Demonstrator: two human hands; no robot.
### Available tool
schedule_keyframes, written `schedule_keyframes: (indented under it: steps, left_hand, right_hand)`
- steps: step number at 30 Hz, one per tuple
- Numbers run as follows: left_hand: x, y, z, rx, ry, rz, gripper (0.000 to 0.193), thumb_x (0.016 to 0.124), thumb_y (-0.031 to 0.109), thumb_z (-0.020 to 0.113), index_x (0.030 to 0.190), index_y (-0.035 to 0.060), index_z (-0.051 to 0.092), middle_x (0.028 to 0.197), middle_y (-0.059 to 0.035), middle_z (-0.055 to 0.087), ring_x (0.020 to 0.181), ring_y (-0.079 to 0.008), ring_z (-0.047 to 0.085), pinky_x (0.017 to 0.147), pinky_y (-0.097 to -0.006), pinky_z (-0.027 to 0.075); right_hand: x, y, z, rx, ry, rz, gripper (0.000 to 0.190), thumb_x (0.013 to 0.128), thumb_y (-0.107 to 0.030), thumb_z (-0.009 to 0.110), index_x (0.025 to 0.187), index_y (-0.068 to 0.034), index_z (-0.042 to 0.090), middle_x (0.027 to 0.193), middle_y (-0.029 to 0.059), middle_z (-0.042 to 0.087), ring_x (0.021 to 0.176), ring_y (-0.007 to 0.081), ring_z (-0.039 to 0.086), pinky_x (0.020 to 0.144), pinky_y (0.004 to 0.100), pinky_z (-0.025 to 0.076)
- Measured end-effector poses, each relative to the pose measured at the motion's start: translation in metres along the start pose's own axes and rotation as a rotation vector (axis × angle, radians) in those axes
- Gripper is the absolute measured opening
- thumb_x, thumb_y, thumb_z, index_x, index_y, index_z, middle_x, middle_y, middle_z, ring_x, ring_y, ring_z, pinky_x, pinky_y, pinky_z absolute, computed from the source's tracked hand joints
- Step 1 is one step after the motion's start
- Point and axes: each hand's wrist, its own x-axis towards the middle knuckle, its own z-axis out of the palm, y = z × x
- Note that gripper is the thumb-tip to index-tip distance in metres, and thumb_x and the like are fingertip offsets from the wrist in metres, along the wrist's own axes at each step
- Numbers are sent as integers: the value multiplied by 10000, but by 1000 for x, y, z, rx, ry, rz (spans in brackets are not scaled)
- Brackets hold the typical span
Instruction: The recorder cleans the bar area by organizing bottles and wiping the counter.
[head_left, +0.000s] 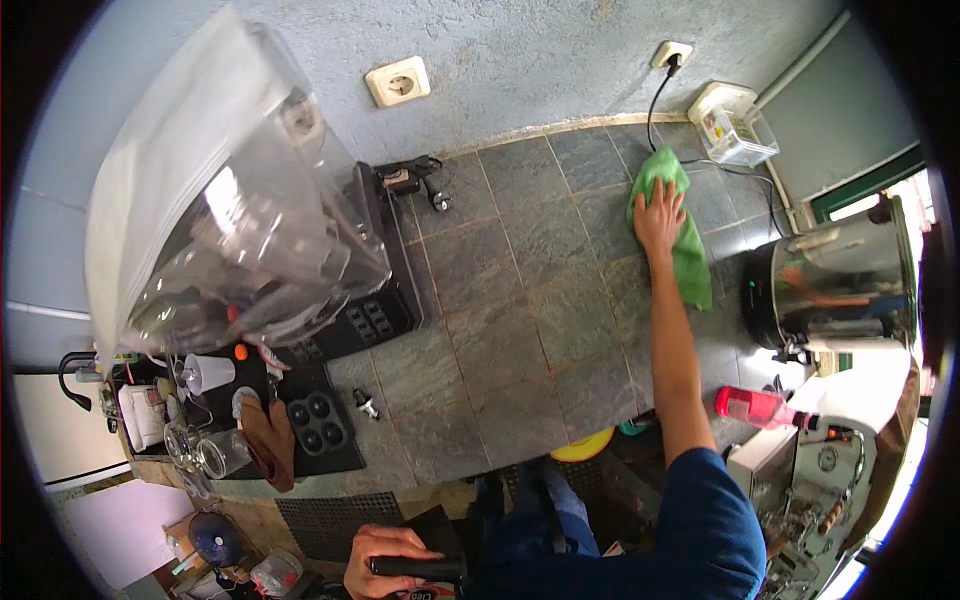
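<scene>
On the grey stone-tiled counter, my right hand lies flat on a green cloth, fingers slightly spread over its upper part. The cloth's lower end trails towards me beside my forearm. At the bottom of the view, close to my body, my left hand grips a black object by a handle-like part. Much of that object is cut off by the picture's rim, so its exact kind cannot be told.
A metal urn and a red bottle stand right of the cloth. A clear plastic box sits by the wall, near a plugged-in cord. To the left are a plastic-covered machine, a black mould and a brown cloth.
</scene>
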Motion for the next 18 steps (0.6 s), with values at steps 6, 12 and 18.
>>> schedule_keyframes:
  steps: [6,12,18]
  left_hand:
    - [41,-12,4,-326,9,-615,262,707,72,769,941,-31,714,768,-222,703,579,-239,652,544,-300,524]
    - [95,-39,7,-349,-162,-697,415,587,86,834,967,-79,804,794,-214,749,662,-254,747,588,-283,549]
    - [120,-44,11,-382,-259,-584,443,580,121,824,977,-75,803,791,-193,753,647,-251,743,588,-275,546]
  right_hand:
    - [47,-184,44,-342,-170,-11,713,1024,-415,484,1527,86,417,1645,288,327,1511,492,313,1193,653,287]
    - [-214,-239,-10,977,-509,-792,534,747,2,668,1281,10,672,1413,291,583,1422,411,492,1183,496,409]
    - [-174,-29,-74,697,-30,-264,309,851,19,566,1108,-26,733,1193,178,720,1244,408,627,1152,533,416]
